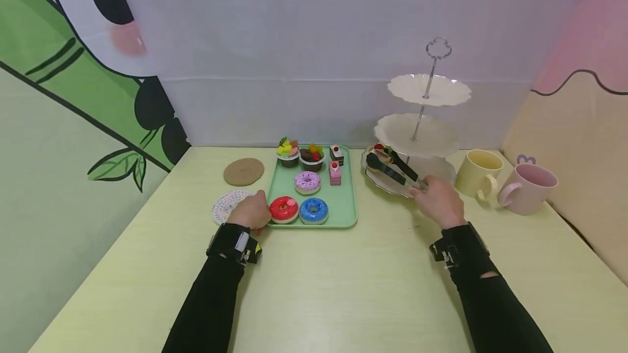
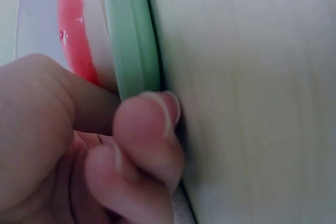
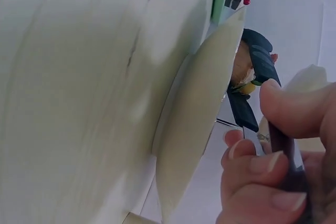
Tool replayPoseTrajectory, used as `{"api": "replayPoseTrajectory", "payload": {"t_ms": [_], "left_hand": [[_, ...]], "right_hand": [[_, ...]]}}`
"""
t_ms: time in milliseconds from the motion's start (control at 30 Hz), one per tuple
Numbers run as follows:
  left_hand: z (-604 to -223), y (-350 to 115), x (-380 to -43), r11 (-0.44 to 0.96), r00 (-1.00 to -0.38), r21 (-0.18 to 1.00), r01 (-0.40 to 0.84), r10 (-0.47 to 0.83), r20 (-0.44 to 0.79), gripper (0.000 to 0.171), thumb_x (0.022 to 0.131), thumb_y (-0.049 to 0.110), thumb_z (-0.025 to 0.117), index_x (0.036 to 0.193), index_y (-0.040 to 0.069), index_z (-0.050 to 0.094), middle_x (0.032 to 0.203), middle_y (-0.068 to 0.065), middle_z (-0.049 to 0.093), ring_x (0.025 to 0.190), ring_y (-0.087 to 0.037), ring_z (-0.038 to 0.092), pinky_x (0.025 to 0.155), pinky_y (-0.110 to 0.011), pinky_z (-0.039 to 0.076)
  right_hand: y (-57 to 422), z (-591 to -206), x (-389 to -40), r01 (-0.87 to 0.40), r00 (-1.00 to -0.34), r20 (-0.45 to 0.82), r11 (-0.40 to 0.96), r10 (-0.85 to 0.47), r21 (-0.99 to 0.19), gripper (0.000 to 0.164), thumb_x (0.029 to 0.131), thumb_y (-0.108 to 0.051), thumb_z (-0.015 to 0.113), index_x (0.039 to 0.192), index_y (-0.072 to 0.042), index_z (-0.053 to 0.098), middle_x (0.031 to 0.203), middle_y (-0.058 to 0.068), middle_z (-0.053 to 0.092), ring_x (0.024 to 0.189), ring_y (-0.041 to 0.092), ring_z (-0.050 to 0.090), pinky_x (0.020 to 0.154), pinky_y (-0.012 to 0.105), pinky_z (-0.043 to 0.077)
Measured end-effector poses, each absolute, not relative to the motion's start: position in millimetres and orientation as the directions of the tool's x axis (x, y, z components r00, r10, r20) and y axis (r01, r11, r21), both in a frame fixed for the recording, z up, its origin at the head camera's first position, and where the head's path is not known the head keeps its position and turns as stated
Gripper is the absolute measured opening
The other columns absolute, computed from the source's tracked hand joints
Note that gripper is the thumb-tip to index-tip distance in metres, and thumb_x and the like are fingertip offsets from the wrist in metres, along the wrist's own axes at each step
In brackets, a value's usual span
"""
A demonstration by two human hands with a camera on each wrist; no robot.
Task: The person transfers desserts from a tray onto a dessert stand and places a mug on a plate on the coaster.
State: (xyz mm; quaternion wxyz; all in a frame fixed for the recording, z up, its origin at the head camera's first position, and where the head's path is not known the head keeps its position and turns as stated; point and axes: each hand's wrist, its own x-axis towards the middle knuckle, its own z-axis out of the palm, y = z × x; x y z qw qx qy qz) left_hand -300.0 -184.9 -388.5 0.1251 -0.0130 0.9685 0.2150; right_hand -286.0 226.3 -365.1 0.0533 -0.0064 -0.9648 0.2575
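Note:
My left hand (image 1: 249,212) pinches the near left corner of a green tray (image 1: 345,208), thumb and fingers at its rim (image 2: 134,40) in the left wrist view. Close by the hand on the tray sits a red donut (image 1: 284,210), with a blue donut (image 1: 314,211) beside it and a purple donut (image 1: 307,183) behind. My right hand (image 1: 439,200) grips black-tipped tongs (image 1: 394,176). Between the tong tips is a small fruit-topped pastry (image 3: 241,66), at the left side of the bottom plate (image 1: 434,170) of a white three-tier stand (image 1: 407,135).
Two cupcakes (image 1: 311,162) and two small cake slices (image 1: 335,173) stand farther back on the tray. Left of it lie a brown round coaster (image 1: 243,172) and a speckled one (image 1: 227,205). A yellow mug (image 1: 476,176) and a pink mug (image 1: 527,195) stand right of the stand.

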Motion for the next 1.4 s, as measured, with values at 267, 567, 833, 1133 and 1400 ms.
{"api": "replayPoseTrajectory", "payload": {"t_ms": [267, 567, 833, 1133, 1400], "left_hand": [[-392, -185, -301, 0.905, -0.964, 0.413, -0.098, 0.017, -0.266, 0.038, 0.098, 0.007, 0.054, 0.131, -0.008, 0.042, 0.073, -0.015, 0.062, 0.048, -0.021, 0.058, 0.046, -0.028, 0.044], [-388, -183, -301, 0.910, -0.967, 0.408, -0.080, 0.029, -0.254, 0.036, 0.098, 0.006, 0.053, 0.129, -0.009, 0.042, 0.071, -0.015, 0.062, 0.047, -0.020, 0.058, 0.045, -0.028, 0.043], [-387, -182, -300, 0.911, -0.966, 0.404, -0.085, 0.025, -0.259, 0.037, 0.098, 0.006, 0.053, 0.129, -0.009, 0.042, 0.070, -0.015, 0.062, 0.047, -0.020, 0.057, 0.046, -0.028, 0.042], [-390, -184, -302, 0.909, -0.959, 0.400, -0.119, -0.001, -0.283, 0.039, 0.097, 0.007, 0.056, 0.130, -0.007, 0.041, 0.074, -0.016, 0.062, 0.048, -0.021, 0.058, 0.047, -0.028, 0.044], [-389, -183, -303, 0.910, -0.959, 0.396, -0.123, -0.007, -0.282, 0.039, 0.098, 0.008, 0.055, 0.131, -0.007, 0.041, 0.078, -0.017, 0.062, 0.049, -0.022, 0.058, 0.047, -0.029, 0.044]], "right_hand": [[225, -371, -285, 0.020, -0.983, 0.151, 0.874, 0.106, -0.485, 0.039, 0.099, -0.036, 0.060, 0.103, 0.003, 0.062, 0.091, 0.021, 0.065, 0.079, 0.041, 0.064, 0.059, 0.049, 0.047], [225, -377, -286, 0.055, -0.974, 0.167, 0.873, 0.153, -0.484, 0.040, 0.099, -0.035, 0.061, 0.105, 0.005, 0.062, 0.096, 0.028, 0.065, 0.083, 0.049, 0.065, 0.061, 0.055, 0.048], [221, -377, -289, 0.068, -0.982, 0.115, 0.855, 0.147, -0.515, 0.044, 0.099, -0.034, 0.062, 0.104, 0.010, 0.060, 0.094, 0.030, 0.063, 0.084, 0.049, 0.064, 0.063, 0.056, 0.050], [216, -366, -283, 0.065, -0.991, 0.071, 0.868, 0.115, -0.493, 0.044, 0.100, -0.036, 0.058, 0.094, 0.008, 0.060, 0.083, 0.023, 0.061, 0.077, 0.043, 0.062, 0.060, 0.051, 0.048], [214, -349, -275, 0.074, -0.996, 0.015, 0.882, 0.092, -0.465, 0.047, 0.101, -0.039, 0.054, 0.090, 0.005, 0.062, 0.083, 0.019, 0.061, 0.074, 0.038, 0.061, 0.057, 0.047, 0.047]]}}
